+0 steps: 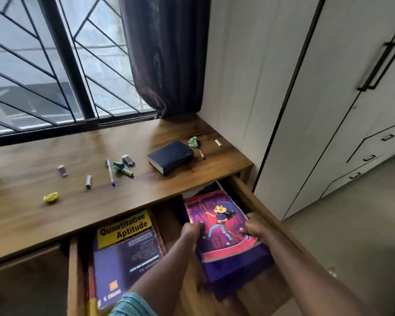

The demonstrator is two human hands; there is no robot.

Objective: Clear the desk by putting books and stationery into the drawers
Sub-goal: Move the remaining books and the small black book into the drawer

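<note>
my left hand (191, 232) and right hand (254, 226) held the cartoon-cover book (219, 221) by its two side edges, fingers curled around it on both sides, over the right half of the open drawer (258, 201). it rested on a purple book (240, 265) already inside. in the drawer's left half lay the quantitative aptitude book (126, 247), flat, cover up. on the surface (89, 213) above, a thick dark blue book (171, 156) sat near the right end, with a black pen (201, 152) and a green scrap (193, 142) just beside it. further left lay a blue pen (110, 173), a green marker (127, 172), a silver tube (88, 181) and a yellow crumpled scrap (51, 197).
</note>
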